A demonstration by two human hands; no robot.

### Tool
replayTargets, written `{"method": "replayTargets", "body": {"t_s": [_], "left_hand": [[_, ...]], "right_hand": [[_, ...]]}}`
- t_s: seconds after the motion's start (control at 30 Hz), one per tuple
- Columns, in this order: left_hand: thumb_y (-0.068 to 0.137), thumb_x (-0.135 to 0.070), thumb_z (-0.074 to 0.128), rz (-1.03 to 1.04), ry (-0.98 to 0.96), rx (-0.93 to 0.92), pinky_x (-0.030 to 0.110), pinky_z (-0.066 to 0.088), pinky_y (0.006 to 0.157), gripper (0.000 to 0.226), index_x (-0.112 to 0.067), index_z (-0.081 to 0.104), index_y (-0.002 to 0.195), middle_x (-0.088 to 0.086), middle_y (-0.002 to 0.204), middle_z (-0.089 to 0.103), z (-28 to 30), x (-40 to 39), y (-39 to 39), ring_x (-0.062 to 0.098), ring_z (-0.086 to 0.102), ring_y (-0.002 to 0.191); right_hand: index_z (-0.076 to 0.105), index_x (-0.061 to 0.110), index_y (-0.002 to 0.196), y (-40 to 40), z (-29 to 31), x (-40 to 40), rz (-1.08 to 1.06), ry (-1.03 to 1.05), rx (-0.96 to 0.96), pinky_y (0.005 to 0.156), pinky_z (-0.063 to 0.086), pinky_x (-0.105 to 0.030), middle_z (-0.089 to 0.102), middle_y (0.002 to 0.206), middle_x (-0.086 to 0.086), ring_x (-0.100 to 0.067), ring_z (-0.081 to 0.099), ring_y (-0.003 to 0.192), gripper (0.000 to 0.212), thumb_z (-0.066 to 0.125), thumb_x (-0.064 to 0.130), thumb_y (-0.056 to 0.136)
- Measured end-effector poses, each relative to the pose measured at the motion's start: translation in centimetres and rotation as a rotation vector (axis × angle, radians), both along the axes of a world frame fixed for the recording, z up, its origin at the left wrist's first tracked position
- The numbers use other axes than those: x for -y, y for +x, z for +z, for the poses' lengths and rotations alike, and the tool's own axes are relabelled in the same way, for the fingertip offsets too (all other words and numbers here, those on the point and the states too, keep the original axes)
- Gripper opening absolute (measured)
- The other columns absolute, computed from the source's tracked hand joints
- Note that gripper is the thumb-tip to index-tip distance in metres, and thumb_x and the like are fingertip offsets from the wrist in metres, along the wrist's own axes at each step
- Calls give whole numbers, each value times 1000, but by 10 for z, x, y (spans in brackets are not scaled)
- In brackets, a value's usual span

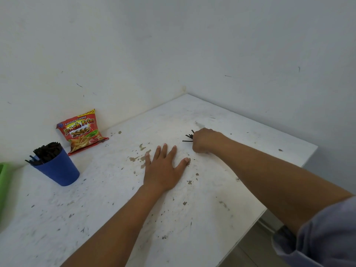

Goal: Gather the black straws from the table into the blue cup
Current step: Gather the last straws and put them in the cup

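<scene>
A blue cup (59, 170) stands at the left of the white table (115, 199), packed with several black straws (47, 152) that stick out of its rim. Far to its right, my right hand (204, 140) is curled round a small bunch of black straws (188, 137); their ends poke out to the left of my fist, low over the tabletop. My left hand (163, 168) lies flat on the table with fingers spread, just left of and nearer than my right hand. It holds nothing.
A red bag of French fries snacks (82, 131) leans against the wall behind the cup. A green object (3, 182) shows at the left frame edge. Walls close the table's far sides; its right edge (289, 187) drops off to the floor.
</scene>
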State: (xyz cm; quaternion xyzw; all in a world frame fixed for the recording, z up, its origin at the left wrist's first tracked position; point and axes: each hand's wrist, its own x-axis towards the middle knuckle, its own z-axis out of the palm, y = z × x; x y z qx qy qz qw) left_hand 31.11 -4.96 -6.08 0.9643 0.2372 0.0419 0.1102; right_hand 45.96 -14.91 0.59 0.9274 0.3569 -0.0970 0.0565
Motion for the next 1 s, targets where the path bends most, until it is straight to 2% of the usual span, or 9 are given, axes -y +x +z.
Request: {"method": "replayTargets", "body": {"t_s": [0.17, 0.33, 0.4, 0.47, 0.5, 0.6, 0.73, 0.87, 1.0], "left_hand": [[85, -87, 11, 0, -10, 15, 52, -8, 126, 90, -39, 15, 162, -4, 173, 5, 0, 0, 0, 17, -4, 159], [100, -68, 25, 8, -150, 166, 44, 0, 128, 73, -26, 32, 160, -1, 170, 24, 5, 2, -6, 16, 12, 158], [106, -54, 34, 41, -322, 331, 32, 17, 126, 58, -23, 44, 154, -3, 163, 40, 11, 4, -16, 13, 31, 151], [107, -47, 38, 90, -492, 449, 14, 28, 110, 47, -27, 56, 146, -10, 151, 54, 21, 6, -32, 2, 46, 135], [107, -45, 39, 113, -632, 496, 12, 34, 106, 43, -28, 62, 140, -12, 144, 60, 27, 8, -40, -1, 53, 128], [109, -39, 40, 235, -1244, 571, 27, 56, 95, 39, -19, 69, 124, 2, 127, 74, 42, 12, -64, 10, 71, 113], [109, -34, 35, 380, -1920, 472, 44, 55, 99, 52, 7, 59, 129, 26, 127, 69, 58, 5, -93, 38, 70, 115], [108, -27, 33, 366, -2104, 437, 49, 50, 106, 53, 15, 52, 133, 35, 132, 62, 65, 3, -113, 47, 65, 120], [106, -22, 34, 323, -2140, 422, 53, 51, 103, 51, 17, 52, 133, 36, 135, 60, 66, 2, -127, 47, 64, 121]], "right_hand": [[59, 12, 104, 4, -6, 2, -21, 115, 6, 67, 45, -32, 45, 79, -3, -25, 54, 81, 18, 45, 17, 93], [58, 11, 112, 12, -1, 7, -234, 646, -374, 57, 42, -29, 59, 100, -8, -22, 59, 79, 23, 48, 26, 98], [67, 11, 105, 6, 3, 4, -232, 828, -523, 50, 38, -27, 58, 83, -3, -17, 51, 61, 30, 49, 34, 102], [71, 12, 91, -6, 9, 0, -173, 996, -709, 49, 37, -28, 50, 66, 2, -16, 43, 52, 39, 49, 41, 104], [69, 10, 87, -14, 13, -3, -146, 1074, -823, 50, 39, -27, 48, 62, 2, -15, 42, 51, 40, 51, 42, 103], [61, 8, 84, -38, 25, -13, -105, 1214, -1125, 48, 42, -25, 46, 56, 2, -13, 41, 49, 37, 55, 39, 103], [53, 13, 79, -70, 39, -28, -54, 1281, -1381, 38, 23, -20, 29, 54, 3, -10, 24, 44, 35, 56, 39, 103], [52, 17, 67, -98, 47, -39, 23, 1305, -1536, 36, 19, -20, 24, 53, 4, -9, 21, 41, 41, 59, 41, 100], [54, 16, 62, -118, 43, -45, 110, 1301, -1481, 38, 23, -22, 22, 54, 2, -12, 22, 43, 45, 68, 46, 92]]}}
